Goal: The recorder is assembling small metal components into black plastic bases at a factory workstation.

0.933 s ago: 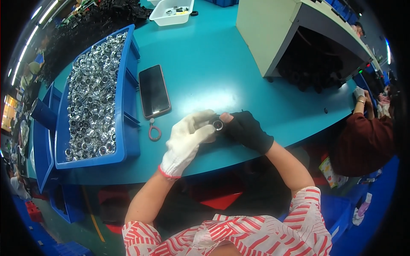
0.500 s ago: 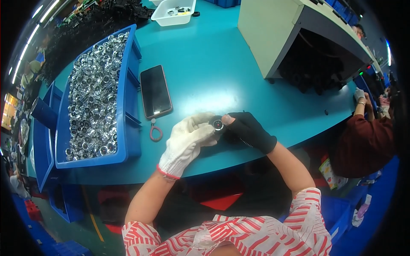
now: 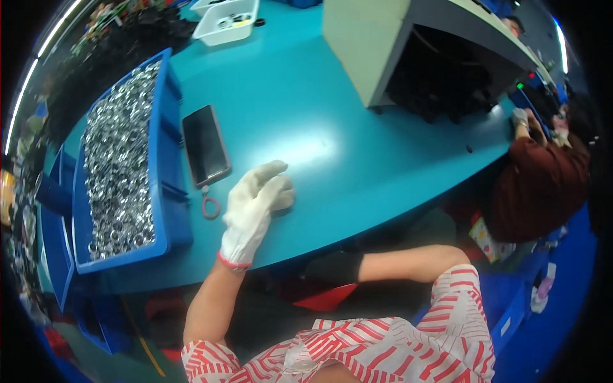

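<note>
So the hands are well apart here. The left hand in a white knit glove with a pink-red cuff [image 3: 258,195] is over the curved teal tabletop [image 3: 325,204], fingers bent inward. The right hand in a black glove [image 3: 333,267] is down past the table's front edge, roughly in front of the torso, with the forearm running sideways across. It's dark and blurry down there and the left fingers curl over their own grip, so I honestly can't tell if either hand is holding something.

The big one for layout: the long blue plastic bin [image 3: 177,223], heaped with small clear-and-dark ring-shaped parts [image 3: 121,159], lies off to the left of both hands. Its long axis runs away from the person, far end tipped a bit rightward. The left hand is clearly the nearer one; the right has the table edge plus the whole left forearm's side of things between it and the bin.

Also between bin and left hand: a black-screened smartphone [image 3: 205,145], long axis slanting away and to the left, and just off its near end a dull red loop strap [image 3: 204,205], close beside the white glove.
</note>
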The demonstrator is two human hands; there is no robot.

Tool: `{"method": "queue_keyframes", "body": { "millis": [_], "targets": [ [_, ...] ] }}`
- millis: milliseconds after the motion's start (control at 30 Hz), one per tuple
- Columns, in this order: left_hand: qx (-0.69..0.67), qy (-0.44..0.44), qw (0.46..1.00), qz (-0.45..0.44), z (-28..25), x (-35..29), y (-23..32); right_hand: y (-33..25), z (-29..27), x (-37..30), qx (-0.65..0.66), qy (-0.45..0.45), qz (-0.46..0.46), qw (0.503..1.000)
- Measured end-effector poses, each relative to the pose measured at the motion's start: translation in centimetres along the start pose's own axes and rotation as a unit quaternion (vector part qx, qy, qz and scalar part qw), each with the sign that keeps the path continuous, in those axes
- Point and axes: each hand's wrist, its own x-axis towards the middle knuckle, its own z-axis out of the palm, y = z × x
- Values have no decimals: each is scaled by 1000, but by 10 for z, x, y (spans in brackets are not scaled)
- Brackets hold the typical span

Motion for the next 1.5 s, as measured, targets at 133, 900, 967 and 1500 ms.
{"method": "queue_keyframes", "body": {
  "millis": [133,900,967,1500],
  "targets": [
    [17,15,1000,15,-16,-5,-4,18,-5,21,179,3,141,974],
    [203,318,884,277,-171,-62,134,-174,-205,210,152,118,-20,981],
    [311,416,841,150,-204,-68,151,-176,-202,261,110,109,-29,988],
    [393,409,822,-46,-279,0,131,-21,-140,473,-70,142,94,983]
  ]
}}
